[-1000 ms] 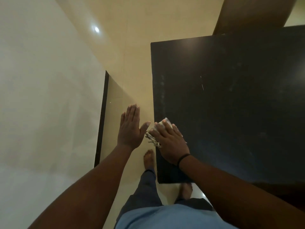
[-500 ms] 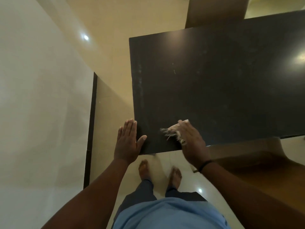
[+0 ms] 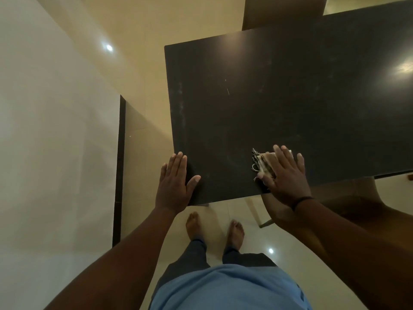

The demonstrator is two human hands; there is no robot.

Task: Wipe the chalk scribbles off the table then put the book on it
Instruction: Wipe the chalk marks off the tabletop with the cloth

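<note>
Overhead, two bare hands are working at one dark table [image 3: 290,97], and two bare feet are standing on the pale floor [image 3: 156,30] below its near edge. Starting at the left, one black strip [image 3: 119,164] is running along the base of the pale wall. Next, the left hand [image 3: 173,184] is lying flat with straight fingers over the table's near left corner, holding nothing, its thumb spread out on the dark top. A few faint pale chalk smears [image 3: 181,101] are showing near the left edge, with one short light streak farther in. Further right, the right hand [image 3: 285,175] is pressing one frayed, folded cloth [image 3: 262,163] against the top near the front edge, fingers straight over it. No writing or label is showing anywhere, and no book is in view.
</note>
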